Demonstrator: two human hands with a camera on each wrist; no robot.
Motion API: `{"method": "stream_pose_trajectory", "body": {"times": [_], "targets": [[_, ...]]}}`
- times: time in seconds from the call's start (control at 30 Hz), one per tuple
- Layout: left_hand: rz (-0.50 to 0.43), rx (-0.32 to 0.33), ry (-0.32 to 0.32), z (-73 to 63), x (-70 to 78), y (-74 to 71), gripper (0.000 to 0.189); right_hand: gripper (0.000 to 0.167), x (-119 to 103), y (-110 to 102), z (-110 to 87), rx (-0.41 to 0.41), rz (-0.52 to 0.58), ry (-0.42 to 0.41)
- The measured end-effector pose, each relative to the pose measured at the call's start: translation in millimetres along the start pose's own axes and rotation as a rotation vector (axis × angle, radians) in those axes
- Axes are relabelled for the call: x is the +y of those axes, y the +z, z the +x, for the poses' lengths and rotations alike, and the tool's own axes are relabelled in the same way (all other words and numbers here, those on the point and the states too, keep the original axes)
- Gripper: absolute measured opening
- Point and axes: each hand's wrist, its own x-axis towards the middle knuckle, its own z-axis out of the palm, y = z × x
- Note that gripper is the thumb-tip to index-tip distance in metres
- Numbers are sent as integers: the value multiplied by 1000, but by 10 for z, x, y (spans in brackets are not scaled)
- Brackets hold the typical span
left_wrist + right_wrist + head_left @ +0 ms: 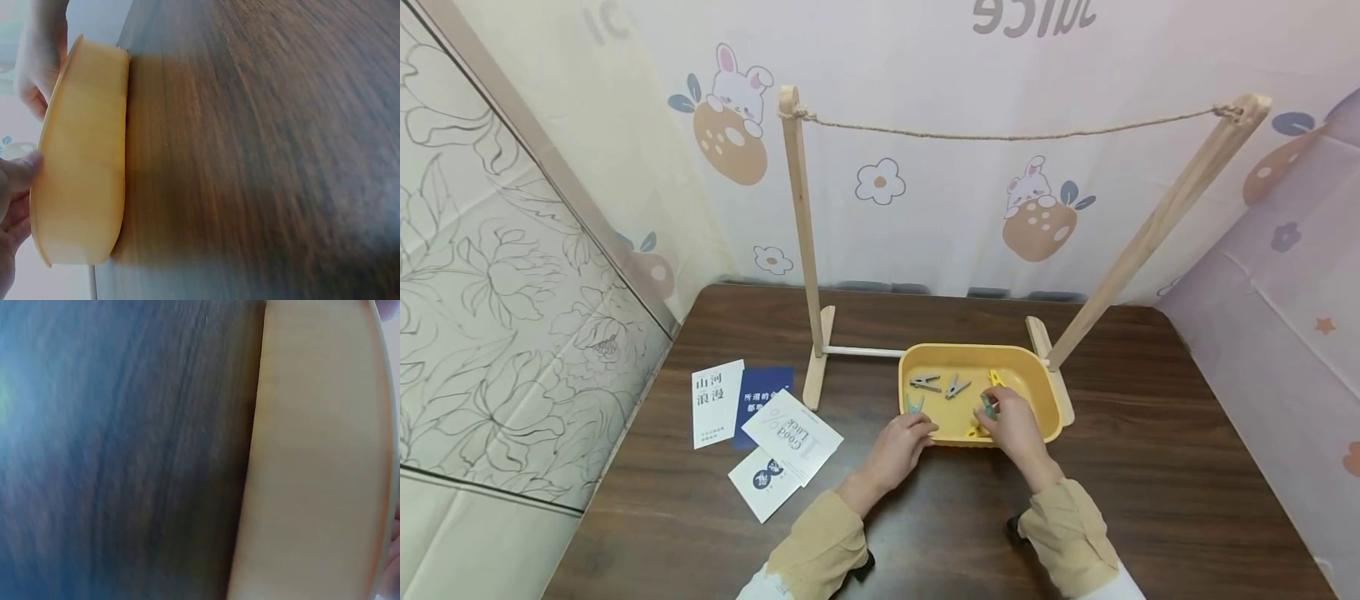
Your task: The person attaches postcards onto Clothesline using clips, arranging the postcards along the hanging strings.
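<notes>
A yellow plastic basin stands on the table with several clothespins in it. My left hand holds its near rim toward the left corner; the left wrist view shows the thumb at the rim. A green clothespin lies just past those fingers. Inside the basin's right half, my right hand pinches another green clothespin, partly hidden by the fingers. Two grey clothespins, one at the left and one nearer the middle, lie flat. A yellow clothespin sits beyond the right hand.
Behind the basin rises a wooden frame with a twine line strung between its posts. Its white lower bar runs behind the basin. Several cards, including a white Good Luck card, overlap on the table at the left.
</notes>
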Motion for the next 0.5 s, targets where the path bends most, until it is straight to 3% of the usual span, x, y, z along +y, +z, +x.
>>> {"method": "stream_pose_trajectory", "body": {"times": [0.13,0.3,0.5], "targets": [[-46,98,-53,-32,-21,-62,23,27,1,13,-42,94,104,33],[-28,222,-145,-100,-73,-185,26,28,-37,28,-112,219,255,97],[45,275,-280,-232,-140,-355,26,28,-91,44,-164,355,404,169]]}}
